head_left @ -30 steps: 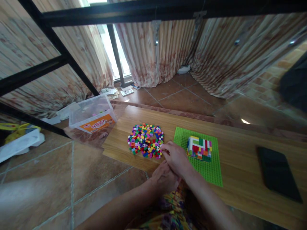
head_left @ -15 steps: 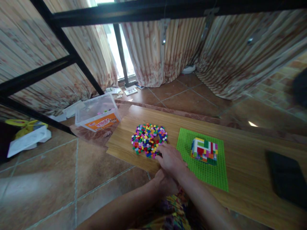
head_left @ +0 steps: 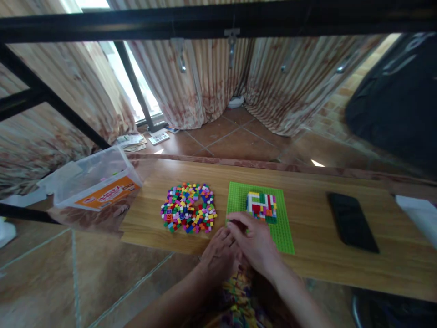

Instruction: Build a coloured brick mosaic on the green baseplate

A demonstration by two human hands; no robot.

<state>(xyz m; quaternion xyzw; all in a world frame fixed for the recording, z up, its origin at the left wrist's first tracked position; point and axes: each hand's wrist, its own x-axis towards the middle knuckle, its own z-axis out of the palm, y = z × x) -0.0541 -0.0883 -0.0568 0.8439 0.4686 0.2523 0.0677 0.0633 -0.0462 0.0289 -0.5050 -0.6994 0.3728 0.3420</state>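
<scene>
My left hand (head_left: 220, 255) is at the front edge of the wooden table, its fingers drawn together and partly hidden by my right hand. My right hand (head_left: 257, 241) meets it over the near left corner of a green baseplate (head_left: 285, 237), thumb and forefinger curled together. Whatever either hand may hold is too small or hidden. On the baseplate stands a block of toy bricks (head_left: 262, 206) in white, red, green, yellow and other colours. Left of the hands spreads a pile of small loose bricks (head_left: 187, 207) in many colours.
A clear plastic box (head_left: 99, 177) with an orange label stands off the table's left end. A black phone (head_left: 351, 221) and white paper (head_left: 418, 216) lie to the right. A dark metal rail (head_left: 205, 23) crosses beyond the table, in front of curtains.
My right hand has drawn back from the edge of the brick pile to the baseplate's near corner, meeting my left hand. The view has swung to the right.
</scene>
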